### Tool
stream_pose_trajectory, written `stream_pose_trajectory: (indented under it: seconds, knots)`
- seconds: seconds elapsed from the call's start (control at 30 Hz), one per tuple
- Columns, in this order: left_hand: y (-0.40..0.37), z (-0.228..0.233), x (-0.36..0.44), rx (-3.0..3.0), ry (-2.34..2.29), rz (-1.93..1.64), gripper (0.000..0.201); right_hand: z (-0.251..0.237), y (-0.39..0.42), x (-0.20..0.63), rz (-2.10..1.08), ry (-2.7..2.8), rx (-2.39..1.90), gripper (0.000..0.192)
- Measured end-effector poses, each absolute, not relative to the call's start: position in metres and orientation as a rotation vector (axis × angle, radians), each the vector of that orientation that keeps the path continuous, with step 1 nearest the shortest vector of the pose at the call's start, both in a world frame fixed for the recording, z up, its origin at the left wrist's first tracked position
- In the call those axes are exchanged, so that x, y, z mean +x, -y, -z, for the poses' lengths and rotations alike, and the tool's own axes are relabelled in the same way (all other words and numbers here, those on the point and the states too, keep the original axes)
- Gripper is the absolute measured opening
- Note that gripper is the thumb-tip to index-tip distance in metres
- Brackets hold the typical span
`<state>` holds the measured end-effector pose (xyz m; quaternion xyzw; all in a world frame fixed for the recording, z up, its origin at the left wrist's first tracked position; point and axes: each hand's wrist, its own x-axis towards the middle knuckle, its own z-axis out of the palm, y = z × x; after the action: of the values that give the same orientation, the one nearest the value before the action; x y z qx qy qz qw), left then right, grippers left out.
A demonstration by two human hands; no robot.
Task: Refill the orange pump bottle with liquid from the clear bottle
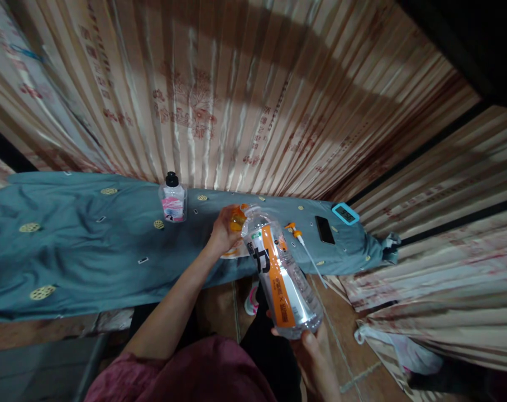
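My right hand (pixel 311 349) grips the base of a large clear bottle (pixel 278 273) with an orange and silver label. The bottle is tilted, base toward me, with its uncapped neck at the upper left. My left hand (pixel 224 231) is closed around a small orange see-through container (pixel 238 219), right beside the bottle's mouth. Whether the two touch, and whether liquid is flowing, I cannot tell. Just right of the bottle, a pump head (pixel 294 229) with orange parts and a long white tube lies on the cloth-covered surface.
The narrow surface wears a green patterned cloth (pixel 81 245). On it stand or lie a clear bottle with black cap (pixel 173 200), a dark phone (pixel 324 230) and a blue-framed digital clock (pixel 345 213). Pleated curtains (pixel 237 100) hang close behind and at the right.
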<state>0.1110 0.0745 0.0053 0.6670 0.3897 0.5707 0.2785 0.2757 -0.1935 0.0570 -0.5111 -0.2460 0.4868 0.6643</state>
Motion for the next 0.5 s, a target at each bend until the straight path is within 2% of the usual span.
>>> stream_pose_trajectory:
  seconds: [0.3, 0.5]
  knots:
    - [-0.077, -0.002, 0.113, 1.782, -1.025, -1.555, 0.06, -0.052, 0.194, 0.279, -1.082, 0.587, -1.157, 0.065]
    - [-0.078, 0.0, 0.116, 1.777, -1.038, -1.583, 0.052, -0.065, 0.187, 0.275, -1.108, 0.581, -1.176, 0.079]
